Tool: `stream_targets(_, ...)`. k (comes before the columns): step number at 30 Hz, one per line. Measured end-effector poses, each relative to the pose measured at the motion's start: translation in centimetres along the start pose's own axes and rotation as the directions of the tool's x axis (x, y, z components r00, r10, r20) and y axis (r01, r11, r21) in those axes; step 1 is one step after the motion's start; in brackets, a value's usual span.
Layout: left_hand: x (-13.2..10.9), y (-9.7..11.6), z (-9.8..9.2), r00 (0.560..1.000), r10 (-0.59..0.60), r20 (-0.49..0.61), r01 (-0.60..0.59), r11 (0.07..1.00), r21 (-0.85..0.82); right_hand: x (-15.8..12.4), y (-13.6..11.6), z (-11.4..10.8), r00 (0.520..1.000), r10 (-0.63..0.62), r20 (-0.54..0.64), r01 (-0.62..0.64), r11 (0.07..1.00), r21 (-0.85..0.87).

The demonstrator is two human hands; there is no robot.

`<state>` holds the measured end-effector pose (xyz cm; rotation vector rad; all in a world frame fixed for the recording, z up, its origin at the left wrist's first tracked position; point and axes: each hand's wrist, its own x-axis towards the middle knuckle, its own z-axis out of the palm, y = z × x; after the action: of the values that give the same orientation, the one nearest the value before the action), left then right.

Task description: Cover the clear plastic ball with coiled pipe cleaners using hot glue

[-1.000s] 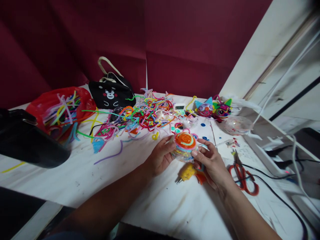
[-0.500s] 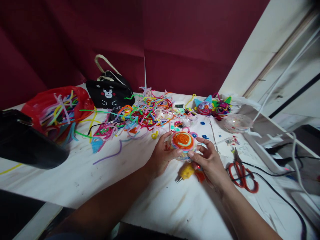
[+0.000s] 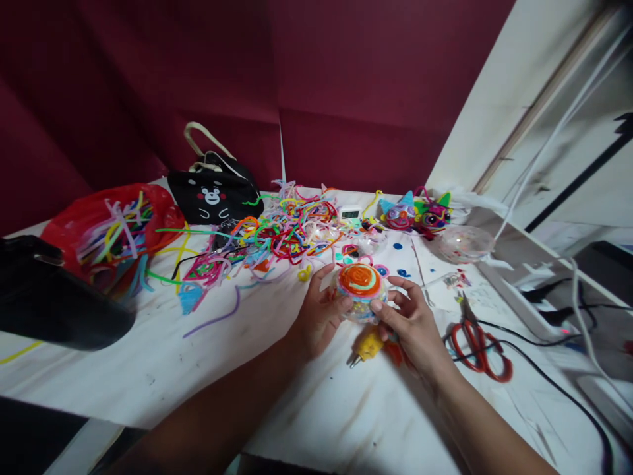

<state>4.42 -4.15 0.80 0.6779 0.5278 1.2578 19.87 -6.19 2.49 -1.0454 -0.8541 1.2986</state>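
Between both hands I hold a clear plastic ball [image 3: 363, 310] with an orange pipe-cleaner spiral [image 3: 359, 280] on its upper side. My left hand [image 3: 321, 311] grips its left side, thumb on the front. My right hand [image 3: 408, 320] holds the right side, with its thumb also at the front. Beneath the right hand lies a glue gun [image 3: 368, 346] with a yellow front and metal nozzle; its body is partly hidden by that hand. Small blue coils [image 3: 403, 273] lie just behind the ball.
A tangle of pipe cleaners [image 3: 291, 231] spreads across the back. Red-handled scissors [image 3: 477, 346] and a black cable lie at right. Two decorated cat-eared balls [image 3: 399, 214] stand behind, near a clear half-shell [image 3: 465, 244]. A red bag [image 3: 64, 227] and black container [image 3: 64, 297] are at left.
The view has shifted slightly, so the background sits a little lower. Both hands keep their hold on the ball, which has barely moved.
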Motion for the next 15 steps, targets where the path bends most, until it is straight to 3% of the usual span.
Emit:
stream_targets(6, -0.27, -0.48, 0.4, 0.998, 0.05, -0.036, -0.049, 0.998, 0.031, -0.17, 0.64, 0.2, 0.997, -0.063, 0.043, 0.063, 0.998, -0.001)
stream_targets(15, 0.03, 0.01, 0.28, 0.994, 0.046, -0.096, -0.042, 0.998, 0.043, -0.32, 0.65, 0.3, 0.997, -0.033, 0.075, 0.04, 0.996, -0.083)
